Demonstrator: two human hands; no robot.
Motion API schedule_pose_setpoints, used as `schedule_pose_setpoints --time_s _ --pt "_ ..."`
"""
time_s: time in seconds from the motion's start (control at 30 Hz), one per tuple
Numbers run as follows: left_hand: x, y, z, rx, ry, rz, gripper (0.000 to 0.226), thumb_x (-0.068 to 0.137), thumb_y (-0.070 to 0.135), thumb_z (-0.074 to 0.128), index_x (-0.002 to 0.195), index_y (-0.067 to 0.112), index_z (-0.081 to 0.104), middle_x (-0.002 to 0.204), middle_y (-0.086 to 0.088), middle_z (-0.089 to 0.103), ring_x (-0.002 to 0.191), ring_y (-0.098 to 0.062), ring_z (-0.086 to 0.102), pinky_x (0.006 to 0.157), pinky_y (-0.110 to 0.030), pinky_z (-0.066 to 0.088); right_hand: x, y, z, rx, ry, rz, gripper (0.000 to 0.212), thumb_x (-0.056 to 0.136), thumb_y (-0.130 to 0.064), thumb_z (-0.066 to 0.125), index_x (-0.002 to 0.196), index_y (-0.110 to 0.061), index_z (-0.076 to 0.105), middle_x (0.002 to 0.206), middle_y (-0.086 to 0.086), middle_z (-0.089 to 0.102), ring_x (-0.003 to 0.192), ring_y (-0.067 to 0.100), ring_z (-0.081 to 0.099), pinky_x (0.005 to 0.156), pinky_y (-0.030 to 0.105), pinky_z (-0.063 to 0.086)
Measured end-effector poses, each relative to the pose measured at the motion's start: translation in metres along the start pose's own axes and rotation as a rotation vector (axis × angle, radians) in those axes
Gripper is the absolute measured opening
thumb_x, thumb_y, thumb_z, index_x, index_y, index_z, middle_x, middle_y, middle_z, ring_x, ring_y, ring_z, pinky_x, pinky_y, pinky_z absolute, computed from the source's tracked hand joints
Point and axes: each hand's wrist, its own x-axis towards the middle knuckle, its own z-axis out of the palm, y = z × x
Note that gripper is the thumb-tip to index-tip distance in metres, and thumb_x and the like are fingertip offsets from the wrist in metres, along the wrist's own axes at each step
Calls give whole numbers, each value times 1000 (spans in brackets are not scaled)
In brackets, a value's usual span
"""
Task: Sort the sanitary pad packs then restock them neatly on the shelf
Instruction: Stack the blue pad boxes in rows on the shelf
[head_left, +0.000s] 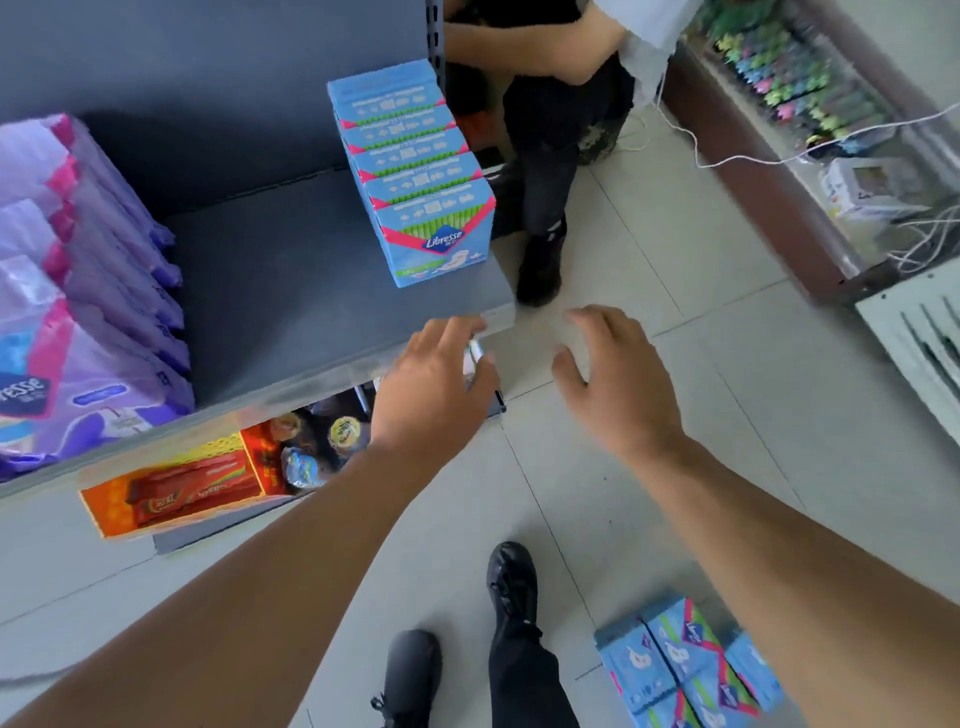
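A row of several blue Libresse pad boxes (415, 171) stands on the right end of the grey shelf (291, 312). Purple Libresse pad packs (88, 291) fill the shelf's left side. More blue packs (685, 670) lie on the floor at the bottom right. My left hand (436, 389) hovers over the shelf's front right corner, fingers relaxed and holding nothing. My right hand (618, 374) hangs spread in the air to the right of the shelf, also holding nothing.
Another person (550, 130) in dark trousers stands just behind the shelf's right end. A lower shelf holds an orange snack box (176, 488) and jars. A glass counter (810, 135) with cables runs along the right. My feet (509, 582) stand on the tiled floor.
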Motion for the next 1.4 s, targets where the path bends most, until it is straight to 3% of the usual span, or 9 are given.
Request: schedule_pose_setpoints --time_s 0.23,0.4,0.7,0.87,1.0,1.13,1.27,1.4 --pt "-62 84 66 77 -396 120 37 96 36 49 133 31 50 135 6 54 118 -19 55 97 -39 46 -138 66 -52 110 46 467 42 95 -29 53 134 -12 53 132 8 56 117 28 56 95 42 47" --pt "-121 142 156 157 -636 255 39 97 40 47 135 32 46 134 10 52 111 -11 56 94 -37 48 -260 148 -68 210 139 844 41 95 -23 52 135 -15 52 132 6 56 116 25 57 97 39 45" --pt "-223 223 325 296 -971 356 35 96 37 52 130 31 51 125 5 59 112 -14 57 95 -33 46 -436 259 -63 382 41 1310 52 93 -27 55 143 -19 41 137 7 50 115 28 57 96 38 45" --pt "-244 231 420 326 -1095 326 31 93 30 54 124 24 55 115 1 63 105 -19 60 93 -34 48 -483 321 -25 480 65 1451 53 92 -30 58 140 -17 41 131 10 55 109 29 59 93 39 47" --pt "-241 220 498 338 -1179 246 29 93 26 52 122 23 57 112 2 64 89 -18 65 67 -27 52 -500 371 21 573 51 1573 56 92 -29 58 143 -17 38 132 10 55 112 28 57 92 34 44" --pt "-238 197 604 406 -1271 211 35 93 21 50 128 20 55 121 -3 63 96 -20 61 81 -29 50 -504 435 86 640 19 1675 57 93 -29 57 144 -18 36 134 11 55 117 28 56 94 33 43" --pt "-241 165 703 500 -1334 260 46 96 21 48 140 11 42 136 -10 55 118 -26 55 86 -26 41 -507 501 163 668 30 1777 60 93 -28 55 147 -15 32 141 13 48 126 29 50 101 35 40" --pt "-246 128 771 500 -1347 129 42 95 23 49 132 6 42 120 -14 61 102 -33 63 73 -33 48 -514 539 223 698 19 1875 62 94 -27 52 149 -11 26 146 14 40 131 30 42 100 35 37"
